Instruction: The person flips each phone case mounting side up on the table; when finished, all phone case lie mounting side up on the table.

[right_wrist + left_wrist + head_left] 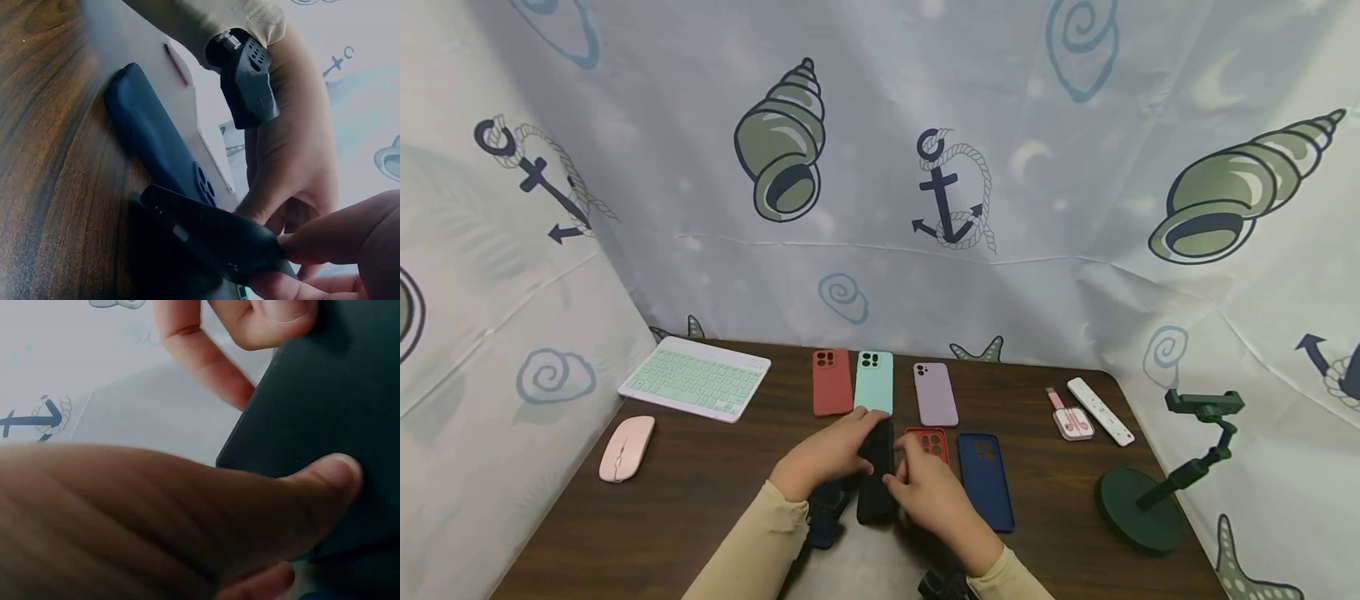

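Note:
Both hands hold a black phone (877, 475) low over the table's front. My left hand (829, 450) grips its left side and far end, with the thumb (334, 475) lying on the flat dark face in the left wrist view. From the other side, my right hand (928, 492) pinches the phone's edge between thumb and curled fingers. The right wrist view shows the phone's end (181, 231), with a small light slot and tiny holes. A dark blue phone case (147, 125) lies beneath the left wrist, partly hidden in the head view.
Red (832, 383), mint (874, 383) and lilac (936, 394) phone cases lie behind the hands. Another red case (934, 442) and a blue case (987, 483) lie right. A keyboard (696, 379) and mouse (627, 450) lie left; a green stand (1138, 508), white remote (1101, 411) and earphone box (1073, 423) are right.

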`<action>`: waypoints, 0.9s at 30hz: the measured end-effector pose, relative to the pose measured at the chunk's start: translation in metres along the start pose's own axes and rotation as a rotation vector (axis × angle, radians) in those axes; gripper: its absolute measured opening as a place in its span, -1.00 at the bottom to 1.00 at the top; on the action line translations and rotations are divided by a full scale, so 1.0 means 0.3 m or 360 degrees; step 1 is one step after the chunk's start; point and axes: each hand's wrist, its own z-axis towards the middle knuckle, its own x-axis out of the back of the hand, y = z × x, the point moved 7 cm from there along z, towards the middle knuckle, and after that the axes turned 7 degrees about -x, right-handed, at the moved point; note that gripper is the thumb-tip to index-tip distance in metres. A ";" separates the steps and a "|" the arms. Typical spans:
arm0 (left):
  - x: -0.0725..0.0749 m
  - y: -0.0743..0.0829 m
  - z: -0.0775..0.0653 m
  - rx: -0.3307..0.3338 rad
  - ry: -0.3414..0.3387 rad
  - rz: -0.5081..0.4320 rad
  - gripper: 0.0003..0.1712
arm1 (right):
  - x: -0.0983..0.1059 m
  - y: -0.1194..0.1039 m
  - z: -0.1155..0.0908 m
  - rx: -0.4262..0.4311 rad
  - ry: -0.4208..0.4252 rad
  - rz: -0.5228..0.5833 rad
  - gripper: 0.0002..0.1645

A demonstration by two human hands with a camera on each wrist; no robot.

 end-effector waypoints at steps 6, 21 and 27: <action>0.010 -0.007 0.003 -0.0020 0.0069 -0.0036 -0.11 | 0.009 -0.002 0.003 0.0003 0.0007 0.0084 -0.41; 0.031 -0.035 -0.012 0.0075 -0.0047 -0.0532 -0.28 | -0.008 -0.032 -0.002 0.0083 -0.0126 0.0211 -0.43; 0.040 -0.042 -0.022 0.0107 -0.0051 -0.0596 -0.32 | -0.028 -0.023 -0.004 0.0104 -0.0150 0.0126 -0.69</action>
